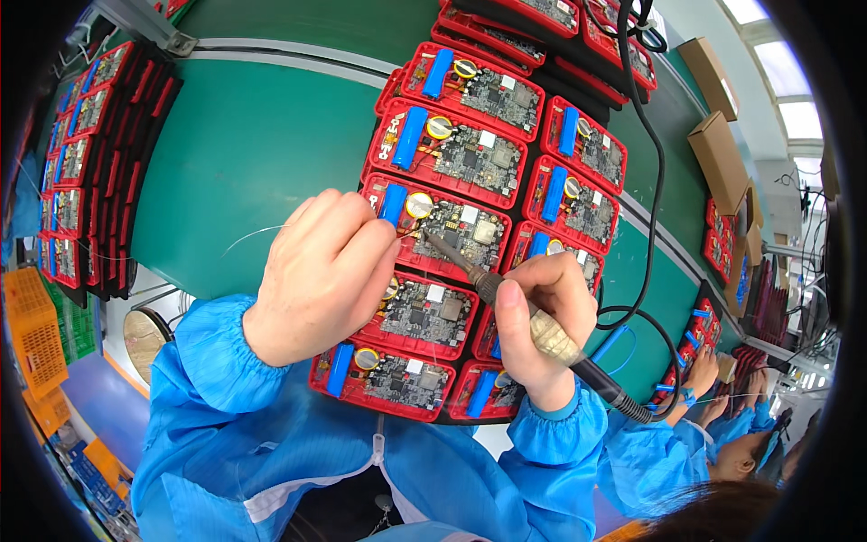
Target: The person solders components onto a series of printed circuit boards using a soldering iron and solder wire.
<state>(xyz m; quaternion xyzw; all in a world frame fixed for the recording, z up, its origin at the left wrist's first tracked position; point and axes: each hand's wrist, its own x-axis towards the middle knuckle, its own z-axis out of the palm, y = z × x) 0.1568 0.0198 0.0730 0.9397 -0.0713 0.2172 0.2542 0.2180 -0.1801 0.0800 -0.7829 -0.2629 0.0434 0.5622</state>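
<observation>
My right hand (553,312) grips a soldering iron (553,337) like a pen, its tip pointing left onto a circuit board (483,237). That board sits in a red casing with a blue cylindrical battery (392,204) and a yellow-rimmed coin cell (419,205). Closed in a pinch, my left hand (321,275) holds thin solder wire (256,232); its short end reaches the board beside the iron's tip, and the rest trails off to the left. The left fingers cover part of the casing's left side. Similar red casings with boards lie in two columns around both hands.
Stacked red casings stand at the left (68,181) and far back on the green table (262,154). The iron's black cable (662,172) loops along the right. Cardboard boxes (718,149) line the far right. Co-workers in blue sleeves (646,461) sit at the lower right, beside more casings.
</observation>
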